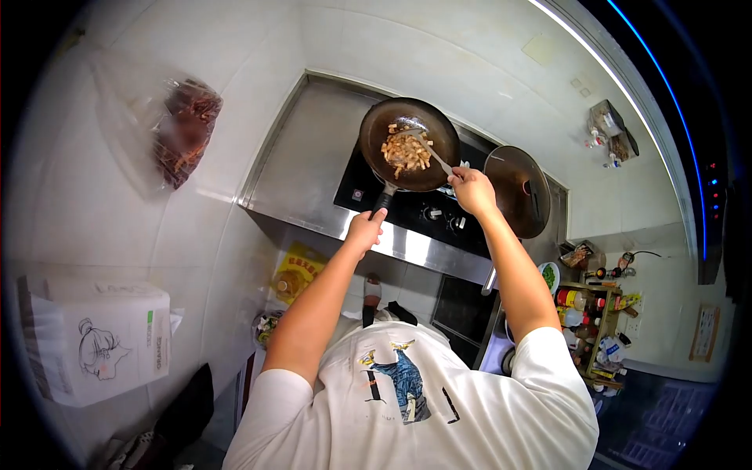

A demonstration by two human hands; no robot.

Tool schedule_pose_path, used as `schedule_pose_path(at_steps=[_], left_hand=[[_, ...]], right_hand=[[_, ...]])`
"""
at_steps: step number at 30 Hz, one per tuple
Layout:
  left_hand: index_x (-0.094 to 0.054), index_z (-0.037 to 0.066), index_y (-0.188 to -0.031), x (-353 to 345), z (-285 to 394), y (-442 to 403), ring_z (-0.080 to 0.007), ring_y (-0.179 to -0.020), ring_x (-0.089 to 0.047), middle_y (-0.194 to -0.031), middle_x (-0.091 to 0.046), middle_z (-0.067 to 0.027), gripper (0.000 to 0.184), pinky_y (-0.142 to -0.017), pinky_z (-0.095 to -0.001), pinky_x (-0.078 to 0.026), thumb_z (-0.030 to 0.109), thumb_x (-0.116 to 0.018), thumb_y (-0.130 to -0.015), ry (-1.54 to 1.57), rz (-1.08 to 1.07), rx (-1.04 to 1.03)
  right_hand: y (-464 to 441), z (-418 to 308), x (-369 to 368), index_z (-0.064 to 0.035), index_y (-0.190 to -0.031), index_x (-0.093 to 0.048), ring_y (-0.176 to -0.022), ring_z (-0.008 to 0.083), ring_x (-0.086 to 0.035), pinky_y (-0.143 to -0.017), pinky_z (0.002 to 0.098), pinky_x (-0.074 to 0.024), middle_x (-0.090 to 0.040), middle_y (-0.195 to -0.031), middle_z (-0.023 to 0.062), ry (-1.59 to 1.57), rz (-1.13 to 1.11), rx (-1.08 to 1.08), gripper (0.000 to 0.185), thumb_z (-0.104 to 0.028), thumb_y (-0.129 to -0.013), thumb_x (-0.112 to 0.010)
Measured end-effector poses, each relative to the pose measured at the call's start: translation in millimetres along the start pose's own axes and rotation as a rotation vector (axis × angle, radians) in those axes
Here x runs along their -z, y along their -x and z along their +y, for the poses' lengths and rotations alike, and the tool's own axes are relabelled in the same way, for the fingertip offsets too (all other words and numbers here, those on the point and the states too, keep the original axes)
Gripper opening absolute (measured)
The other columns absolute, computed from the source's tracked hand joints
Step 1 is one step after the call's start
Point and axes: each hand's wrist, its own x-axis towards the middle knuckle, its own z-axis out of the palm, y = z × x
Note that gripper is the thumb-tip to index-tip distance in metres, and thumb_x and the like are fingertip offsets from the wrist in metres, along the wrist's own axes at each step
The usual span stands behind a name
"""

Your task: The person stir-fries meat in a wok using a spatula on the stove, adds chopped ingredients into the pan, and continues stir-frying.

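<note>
My left hand (pixel 365 230) is closed around the black handle of a dark frying pan (pixel 372 133) over the black gas stove (pixel 348 184). Small light-brown chopped pieces of food (pixel 407 153) lie in the middle of the pan. With my right hand (pixel 472 191) I grip the handle of a spatula (pixel 441 162), its blade among the food pieces. To the right of that hand is a round dark glass lid (pixel 513 192), tilted near the wall. Two stove knobs (pixel 446 218) show between my forearms.
Steel counter (pixel 301 133) extends left of the stove. A bag of dark red food (pixel 188 133) hangs on the left wall, above a white box (pixel 102 337). At right stand a bowl of chopped greens (pixel 550 276) and a rack of bottles (pixel 583 313). A range hood (pixel 709 211) overhangs at upper right.
</note>
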Motion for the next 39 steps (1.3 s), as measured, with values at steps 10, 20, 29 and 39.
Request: schedule_pose_path(at_steps=[10,20,29,39], left_hand=[[-0.057,0.005,-0.093,3,-5,-7,-0.0090,-0.048,-0.048,-0.071,-0.054,-0.0022,0.039,-0.038,-0.0226,-0.035,0.043,-0.054,-0.092,0.037,-0.030,0.038],[-0.058,-0.001,-0.111,25,-30,6,-0.0122,-0.049,-0.053,-0.071,-0.059,-0.0059,0.066,-0.041,-0.0242,-0.042,0.059,-0.041,-0.092,0.133,0.187,-0.053],[-0.059,0.001,-0.097,85,-222,63,-0.0163,-0.044,-0.052,-0.061,-0.057,-0.0062,0.058,-0.041,-0.0307,-0.043,0.056,-0.042,-0.092,-0.141,0.313,0.097],[-0.056,0.003,-0.097,95,-331,172,-0.0188,-0.047,-0.054,-0.069,-0.059,-0.0100,0.043,-0.042,-0.0322,-0.045,0.045,-0.046,-0.093,0.035,0.502,0.619]], right_hand=[[11,13,-11,-0.0088,-0.105,-0.067,-0.093,0.0343,-0.063,-0.081,0.0412,-0.0491,-0.066,-0.097,0.0169,-0.026,0.104,0.087,0.028,-0.026,-0.084,-0.059],[45,36,7,-0.0092,-0.110,-0.065,-0.093,0.0326,-0.063,-0.082,0.0392,-0.0494,-0.067,-0.099,0.0157,-0.033,0.071,0.075,0.032,-0.023,-0.081,-0.062],[60,57,36,-0.0104,-0.107,-0.066,-0.086,0.0335,-0.064,-0.076,0.0428,-0.0499,-0.067,-0.091,0.0176,0.174,0.097,0.204,0.029,-0.017,-0.080,-0.060],[67,57,21,-0.0110,-0.105,-0.067,-0.086,0.0344,-0.063,-0.077,0.0418,-0.0496,-0.067,-0.091,0.0162,0.084,0.084,0.248,0.028,-0.018,-0.079,-0.062]])
